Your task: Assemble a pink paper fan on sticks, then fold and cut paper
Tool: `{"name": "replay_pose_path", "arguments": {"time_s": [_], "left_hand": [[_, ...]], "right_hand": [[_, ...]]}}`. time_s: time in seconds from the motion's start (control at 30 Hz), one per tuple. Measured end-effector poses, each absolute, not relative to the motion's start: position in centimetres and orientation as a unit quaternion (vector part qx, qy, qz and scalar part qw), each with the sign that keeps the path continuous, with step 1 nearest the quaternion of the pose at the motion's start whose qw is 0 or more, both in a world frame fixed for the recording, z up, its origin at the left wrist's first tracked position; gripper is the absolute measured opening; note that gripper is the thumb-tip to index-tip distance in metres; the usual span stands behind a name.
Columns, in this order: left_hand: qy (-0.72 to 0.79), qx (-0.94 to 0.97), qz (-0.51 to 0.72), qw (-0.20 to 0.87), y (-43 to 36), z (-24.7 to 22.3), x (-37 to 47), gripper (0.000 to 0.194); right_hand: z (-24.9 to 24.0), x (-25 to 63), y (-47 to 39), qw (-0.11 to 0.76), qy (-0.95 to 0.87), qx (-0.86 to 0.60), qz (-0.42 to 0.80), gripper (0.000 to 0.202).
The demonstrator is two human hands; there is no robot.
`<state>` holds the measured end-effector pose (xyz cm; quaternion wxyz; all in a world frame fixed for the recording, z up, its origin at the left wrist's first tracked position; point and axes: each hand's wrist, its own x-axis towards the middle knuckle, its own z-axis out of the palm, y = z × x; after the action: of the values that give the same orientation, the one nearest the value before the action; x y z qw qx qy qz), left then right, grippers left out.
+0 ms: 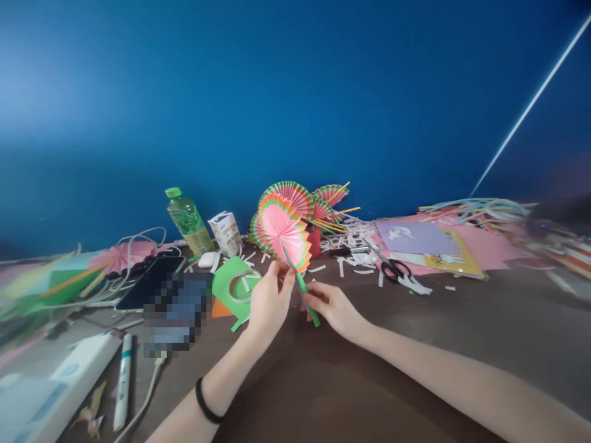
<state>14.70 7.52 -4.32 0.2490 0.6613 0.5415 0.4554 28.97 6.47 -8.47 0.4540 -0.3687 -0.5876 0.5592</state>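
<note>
A round pleated paper fan (277, 224), pink with an orange and green edge, stands upright in front of me. My left hand (270, 298) is closed in a pinch on its stick, just below the pleats. Along the lower stick runs a green paper strip (314, 315); how far it wraps round is hidden by my fingers. The fingers of my right hand (335, 311) pinch this strip from the right. Behind the held fan are other finished-looking paper fans (290, 200) with similar colours, some partly covered by it.
Green paper (226, 283) and a tape roll (244, 299) lie left of my hands. Farther left are a bottle (189, 224), a small carton (225, 234), phones and a marker (122, 381). Scissors (396, 269), paper scraps and a yellow packet (452, 252) lie to the right.
</note>
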Motion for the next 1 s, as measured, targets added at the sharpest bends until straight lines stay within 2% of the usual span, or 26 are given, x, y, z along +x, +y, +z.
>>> {"name": "replay_pose_path", "arguments": {"time_s": [0.33,0.77,1.0], "left_hand": [[0.563,0.687,0.409,0.211,7.21,-4.29,14.88,0.018],[0.550,0.678,0.406,0.271,7.23,-4.77,14.98,0.024],[0.564,0.672,0.405,0.258,7.32,-5.22,15.28,0.021]], "right_hand": [[-8.37,28.99,6.11,0.442,-0.617,-0.376,0.531,0.020],[-8.64,28.88,5.89,0.444,-0.630,-0.382,0.509,0.021],[-8.86,28.85,5.81,0.440,-0.635,-0.384,0.506,0.025]]}}
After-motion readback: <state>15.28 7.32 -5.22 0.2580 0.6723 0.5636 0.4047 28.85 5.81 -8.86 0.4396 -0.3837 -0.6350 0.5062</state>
